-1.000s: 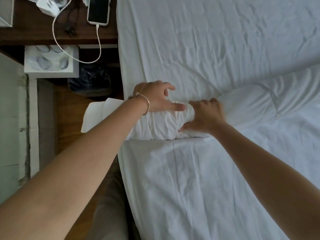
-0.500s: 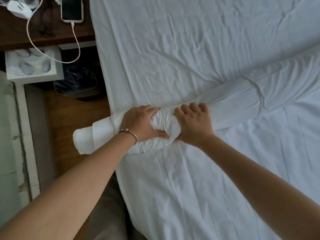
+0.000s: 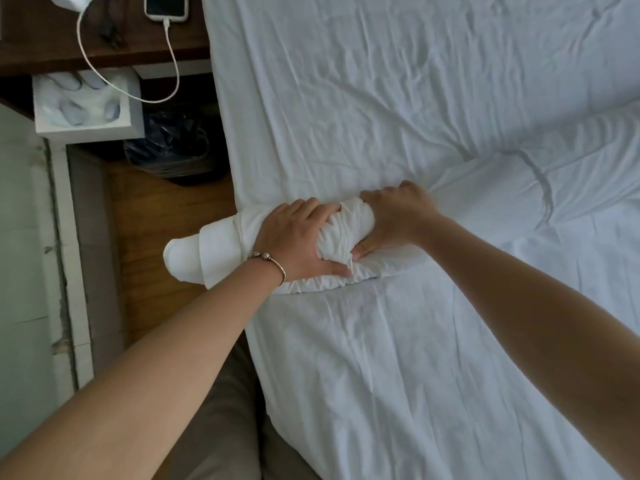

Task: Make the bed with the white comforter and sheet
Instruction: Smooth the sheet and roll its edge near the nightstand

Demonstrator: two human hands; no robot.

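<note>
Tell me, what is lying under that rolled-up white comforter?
The rolled comforter rests on the white sheet; its end juts over the wooden floor. Both hands, left and right, grip it. What lies inside the roll is covered.

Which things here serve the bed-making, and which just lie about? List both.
Job: rolled white comforter, wrinkled white sheet, left hand, right hand.
Lying about: black phone, white charging cable, white foam tray, dark bin bag.
</note>
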